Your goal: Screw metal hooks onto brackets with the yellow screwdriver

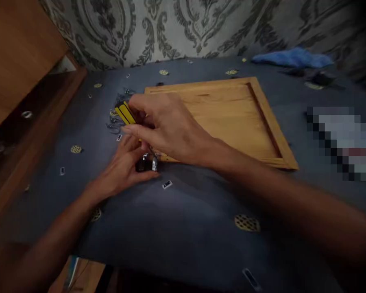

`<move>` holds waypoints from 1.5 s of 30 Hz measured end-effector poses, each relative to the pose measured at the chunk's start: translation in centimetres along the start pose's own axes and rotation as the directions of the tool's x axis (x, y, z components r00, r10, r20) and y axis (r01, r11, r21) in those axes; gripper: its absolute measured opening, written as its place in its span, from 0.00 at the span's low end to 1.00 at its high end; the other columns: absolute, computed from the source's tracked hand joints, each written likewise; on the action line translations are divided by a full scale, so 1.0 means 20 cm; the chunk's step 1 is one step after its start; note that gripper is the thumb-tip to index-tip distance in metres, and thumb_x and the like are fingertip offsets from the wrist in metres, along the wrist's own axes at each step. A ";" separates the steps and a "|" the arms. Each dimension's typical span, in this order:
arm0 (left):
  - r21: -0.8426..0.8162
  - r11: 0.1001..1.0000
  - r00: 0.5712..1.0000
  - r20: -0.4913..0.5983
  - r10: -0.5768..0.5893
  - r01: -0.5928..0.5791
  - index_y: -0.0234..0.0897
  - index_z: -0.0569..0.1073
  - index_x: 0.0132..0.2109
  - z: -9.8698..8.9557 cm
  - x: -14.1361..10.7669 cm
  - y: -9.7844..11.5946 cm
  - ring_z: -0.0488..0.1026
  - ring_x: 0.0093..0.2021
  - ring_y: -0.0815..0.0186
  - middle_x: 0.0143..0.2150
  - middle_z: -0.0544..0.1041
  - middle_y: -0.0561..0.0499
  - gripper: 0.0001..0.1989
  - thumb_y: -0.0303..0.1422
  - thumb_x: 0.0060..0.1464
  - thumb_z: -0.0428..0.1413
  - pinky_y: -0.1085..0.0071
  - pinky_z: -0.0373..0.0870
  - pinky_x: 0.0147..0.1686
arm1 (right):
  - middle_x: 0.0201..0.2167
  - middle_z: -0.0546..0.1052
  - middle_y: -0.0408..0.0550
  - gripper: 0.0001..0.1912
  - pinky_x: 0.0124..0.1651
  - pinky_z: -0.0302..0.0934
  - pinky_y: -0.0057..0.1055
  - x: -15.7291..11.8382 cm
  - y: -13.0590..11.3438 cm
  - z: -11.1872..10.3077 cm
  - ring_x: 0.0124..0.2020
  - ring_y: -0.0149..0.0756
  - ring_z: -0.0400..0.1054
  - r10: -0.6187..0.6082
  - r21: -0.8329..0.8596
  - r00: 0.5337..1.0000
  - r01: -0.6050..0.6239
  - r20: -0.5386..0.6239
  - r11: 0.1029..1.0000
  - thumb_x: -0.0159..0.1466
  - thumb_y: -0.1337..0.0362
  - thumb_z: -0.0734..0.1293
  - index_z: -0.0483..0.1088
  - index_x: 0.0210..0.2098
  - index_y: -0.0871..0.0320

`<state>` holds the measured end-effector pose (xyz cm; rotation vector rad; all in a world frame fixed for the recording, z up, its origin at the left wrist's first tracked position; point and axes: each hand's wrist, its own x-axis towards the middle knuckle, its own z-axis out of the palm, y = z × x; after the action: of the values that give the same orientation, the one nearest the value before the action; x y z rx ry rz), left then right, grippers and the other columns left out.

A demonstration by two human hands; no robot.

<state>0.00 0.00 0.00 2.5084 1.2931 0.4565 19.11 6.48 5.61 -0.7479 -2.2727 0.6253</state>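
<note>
Screwdriver (125, 114) near metal fitting (154, 164), rectangular wooden panel (222, 122)

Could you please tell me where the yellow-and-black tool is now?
In the head view, left of centre, the yellow-and-black tool is held in the right hand, above the left hand and by the left end of the wooden panel.

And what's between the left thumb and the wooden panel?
In the head view, a small silver metal fitting, with a thin tool shaft pointing down at it.

Patterned wall (177, 30), wooden furniture (21, 49), dim light
</note>
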 end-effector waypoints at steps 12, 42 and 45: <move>-0.008 1.000 1.000 -0.007 -0.026 0.026 0.38 0.79 0.54 0.00 0.01 0.00 0.66 0.68 0.43 0.65 0.73 0.40 0.26 0.57 0.66 0.60 0.43 0.66 0.69 | 0.31 0.71 0.41 0.19 0.41 0.62 0.31 -0.02 0.01 -0.02 0.36 0.32 0.67 -0.025 0.227 0.997 0.041 -0.074 0.973 0.71 0.61 0.71 0.59 0.29 0.54; -0.051 0.998 0.999 -0.006 -0.043 0.043 0.41 0.80 0.50 0.00 0.01 0.00 0.66 0.67 0.45 0.62 0.76 0.44 0.19 0.50 0.62 0.67 0.44 0.64 0.70 | 0.29 0.68 0.41 0.15 0.35 0.60 0.29 -0.09 0.03 -0.02 0.33 0.33 0.66 0.026 0.171 0.990 -0.003 -0.137 0.985 0.70 0.64 0.68 0.57 0.31 0.53; -0.053 0.997 0.999 -0.007 -0.051 0.050 0.41 0.80 0.51 0.00 0.01 0.00 0.66 0.67 0.45 0.61 0.76 0.43 0.21 0.51 0.61 0.66 0.43 0.64 0.70 | 0.29 0.67 0.40 0.17 0.36 0.57 0.30 -0.09 0.02 -0.03 0.32 0.31 0.61 -0.012 0.159 0.990 0.035 -0.139 0.987 0.70 0.65 0.68 0.55 0.30 0.53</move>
<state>0.02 0.19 0.07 2.4269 1.3267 0.4838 20.78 5.77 4.94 -0.6633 -2.0747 0.7153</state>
